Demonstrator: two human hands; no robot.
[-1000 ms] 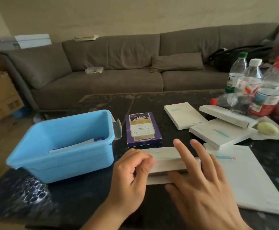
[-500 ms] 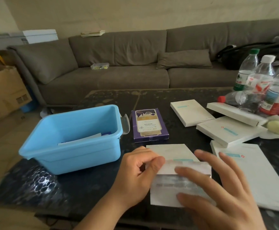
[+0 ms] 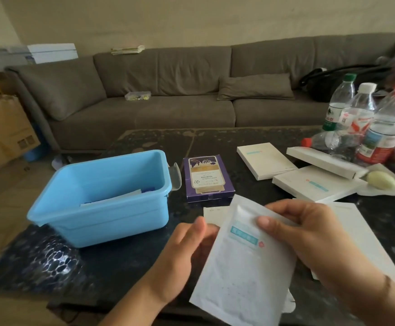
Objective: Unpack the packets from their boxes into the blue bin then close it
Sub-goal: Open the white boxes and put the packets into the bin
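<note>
Presently, right hand (image 3: 309, 234) pinches the packet (image 3: 243, 262) at its upper edge. Left hand (image 3: 187, 252) grips its left side; bin (image 3: 102, 208) sits left.

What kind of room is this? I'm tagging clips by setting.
Most likely a home living room: a long grey sofa with a cushion behind a dark coffee table strewn with water bottles.

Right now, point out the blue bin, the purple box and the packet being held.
blue bin (image 3: 102, 215): head view, front wall.
purple box (image 3: 206, 175): head view, top face.
packet (image 3: 243, 267): head view, middle of its front.
</note>
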